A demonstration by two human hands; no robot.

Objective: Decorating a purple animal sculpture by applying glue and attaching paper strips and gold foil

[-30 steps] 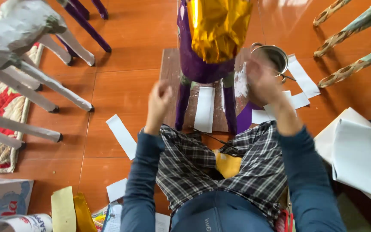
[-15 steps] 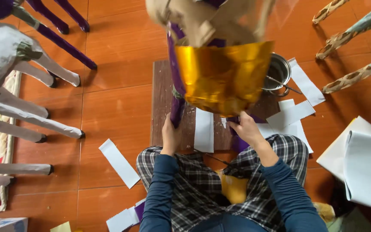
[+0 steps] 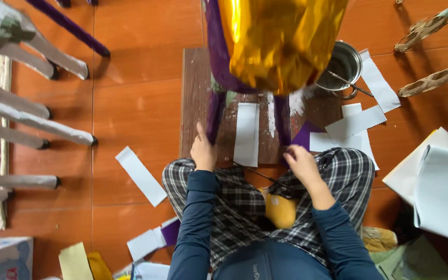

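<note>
Two hands steadied the purple-legged figure [image 3: 265,46] at twelve o'clock on the board [image 3: 195,93]: left hand [image 3: 203,153] loosely touching one leg, right hand [image 3: 302,163] pinching another; next, careful paper wrapping seemed needed

Both arms reach forward; the left hand [image 3: 202,152] points fingers outward, the right hand [image 3: 301,163] curls loosely, palm down.

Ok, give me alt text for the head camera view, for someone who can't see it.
Seen from above, a seated person's left hand and right hand touch the purple legs of a gold foil figure standing on a wooden board. A white paper strip lies between them, more strips and a metal pot on the orange tile floor.
</note>
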